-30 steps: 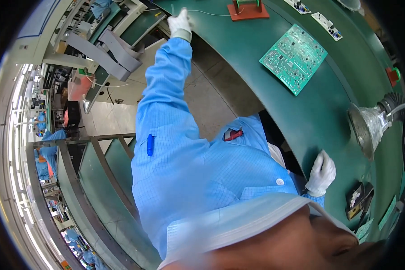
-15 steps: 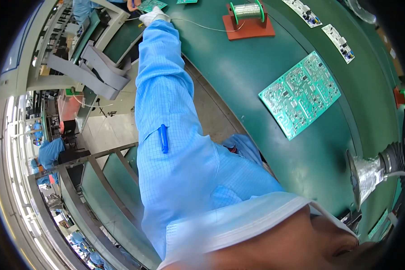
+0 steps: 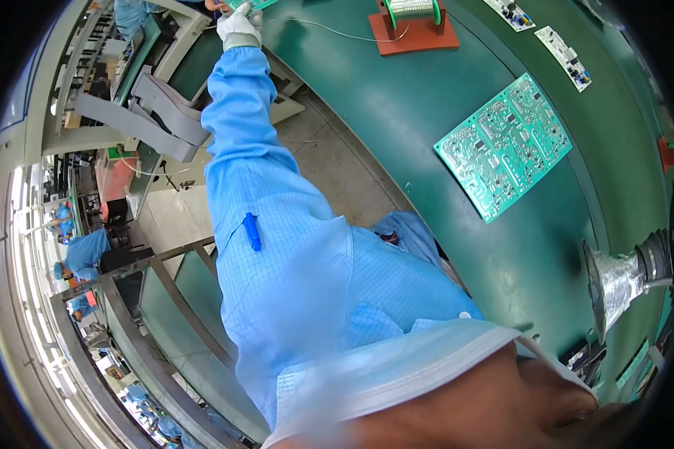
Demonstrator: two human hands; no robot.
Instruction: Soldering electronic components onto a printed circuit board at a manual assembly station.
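My left arm, in a blue gridded sleeve with a blue pen [image 3: 252, 232] tucked in it, reaches far up to the top edge. My left hand [image 3: 240, 28], in a white glove, is closed, and a thin solder wire [image 3: 322, 30] leads into it from the spool [image 3: 412, 9] on a red stand. Its fingertips lie against a green circuit board [image 3: 260, 4], cut off by the top edge. Bare fingers [image 3: 216, 5], apparently another person's, are beside that board. My right hand is out of view.
A large populated green circuit board [image 3: 505, 150] lies on the green table at right. Small white boards [image 3: 565, 58] rest beyond it. A foil-wrapped extraction funnel [image 3: 614, 288] stands at lower right. Grey ducting [image 3: 138, 116] and other workers are at left.
My left hand has shifted slightly left and up, with the sleeve swinging left. The spool and boards sit a little differently because the view has moved.
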